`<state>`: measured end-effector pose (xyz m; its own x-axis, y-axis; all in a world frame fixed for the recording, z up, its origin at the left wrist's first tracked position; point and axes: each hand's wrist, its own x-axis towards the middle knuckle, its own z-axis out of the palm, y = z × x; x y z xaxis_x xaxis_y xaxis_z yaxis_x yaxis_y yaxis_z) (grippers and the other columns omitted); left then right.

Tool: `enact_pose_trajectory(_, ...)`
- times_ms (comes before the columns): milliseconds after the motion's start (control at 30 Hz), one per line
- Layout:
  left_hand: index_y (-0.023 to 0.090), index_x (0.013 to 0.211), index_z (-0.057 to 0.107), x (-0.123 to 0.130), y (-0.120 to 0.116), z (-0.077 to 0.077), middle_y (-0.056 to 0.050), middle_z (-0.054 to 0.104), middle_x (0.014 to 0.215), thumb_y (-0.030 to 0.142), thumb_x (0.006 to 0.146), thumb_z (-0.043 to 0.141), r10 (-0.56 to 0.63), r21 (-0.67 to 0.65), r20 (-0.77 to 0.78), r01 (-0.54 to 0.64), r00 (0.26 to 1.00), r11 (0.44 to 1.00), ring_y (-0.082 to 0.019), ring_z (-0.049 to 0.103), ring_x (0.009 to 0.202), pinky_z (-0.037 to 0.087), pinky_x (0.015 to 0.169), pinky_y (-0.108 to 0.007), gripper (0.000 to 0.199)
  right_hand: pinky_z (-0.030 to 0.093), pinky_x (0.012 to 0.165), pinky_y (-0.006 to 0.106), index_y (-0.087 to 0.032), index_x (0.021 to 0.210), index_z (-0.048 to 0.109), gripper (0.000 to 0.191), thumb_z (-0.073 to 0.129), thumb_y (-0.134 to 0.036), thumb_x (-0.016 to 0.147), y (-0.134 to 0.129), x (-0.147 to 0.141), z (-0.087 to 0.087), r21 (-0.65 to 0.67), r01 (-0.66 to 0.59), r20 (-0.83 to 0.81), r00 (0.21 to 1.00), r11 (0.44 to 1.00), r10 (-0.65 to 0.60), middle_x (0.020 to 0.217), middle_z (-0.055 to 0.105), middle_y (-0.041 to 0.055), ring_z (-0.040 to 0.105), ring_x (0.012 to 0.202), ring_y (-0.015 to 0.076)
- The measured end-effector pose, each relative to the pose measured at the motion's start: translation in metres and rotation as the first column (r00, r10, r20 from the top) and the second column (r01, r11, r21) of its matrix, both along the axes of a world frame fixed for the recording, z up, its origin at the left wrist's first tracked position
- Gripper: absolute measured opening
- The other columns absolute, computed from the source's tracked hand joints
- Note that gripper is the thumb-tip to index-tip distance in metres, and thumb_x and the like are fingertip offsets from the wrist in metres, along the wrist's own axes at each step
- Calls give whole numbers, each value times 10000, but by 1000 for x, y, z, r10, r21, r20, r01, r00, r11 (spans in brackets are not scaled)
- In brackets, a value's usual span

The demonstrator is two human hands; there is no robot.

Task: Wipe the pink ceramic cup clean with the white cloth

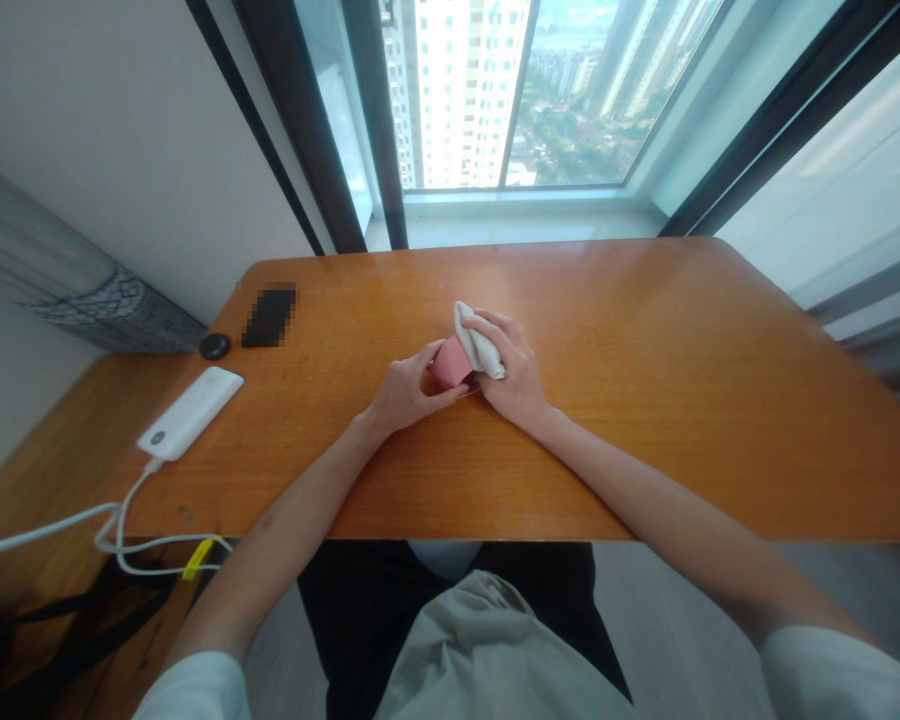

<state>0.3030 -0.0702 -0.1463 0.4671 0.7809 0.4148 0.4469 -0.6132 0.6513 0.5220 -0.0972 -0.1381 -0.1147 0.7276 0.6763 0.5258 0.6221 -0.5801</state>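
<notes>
In the middle of the wooden table, my left hand (414,388) grips a small pink box-shaped object (451,364), thumb on the near side and fingers on the far side. My right hand (515,368) is closed around a folded white cloth (479,343), which presses against the right side of the pink object. Both hands rest low, close to the tabletop. The underside of the pink object and part of its right face are hidden by the cloth and fingers.
To the left lie a white power strip (191,413) with a white cable (125,515), a round black object (214,346) and a blurred dark rectangle (269,317). The wooden table (682,400) ends at a window (525,100). A yellow tag (198,559) wraps the cable.
</notes>
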Motion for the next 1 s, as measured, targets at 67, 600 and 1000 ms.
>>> enact_pose_trajectory(67, 202, 1422, 646, 0, 0, 0, -97, 837, 1239, 595, 905, 834, -1, -2, 2, 1, 1000, 1000, -259, 819, 1017, 643, 902, -358, 676, 521, 1267, 563, -325, 1501, 659, 651, 646, -102, 889, 0, 0, -1, -2, 2, -2, 1000, 1000, -2, 1572, 641, 103, 632, 1465, 329)
enact_pose_trajectory(600, 208, 1411, 653, 0, -1, 2, -101, 833, 1254, 638, 905, 826, 4, -18, -4, -4, 1000, 1000, -269, 824, 1026, 646, 895, -353, 686, 547, 1228, 544, -307, 1445, 691, 685, 641, -97, 795, 8, 4, -8, -15, 23, -72, 997, 1000, -24, 1508, 698, 96, 673, 1397, 320)
enact_pose_trajectory(1000, 215, 1423, 663, -4, -1, 3, -94, 844, 1231, 655, 883, 845, 32, -25, -2, -32, 999, 999, -261, 821, 1010, 639, 878, -335, 719, 609, 1139, 482, -221, 1466, 692, 693, 691, -195, 773, 24, 10, -26, -249, -102, -265, 964, 963, 33, 1518, 737, 99, 750, 1266, 289)
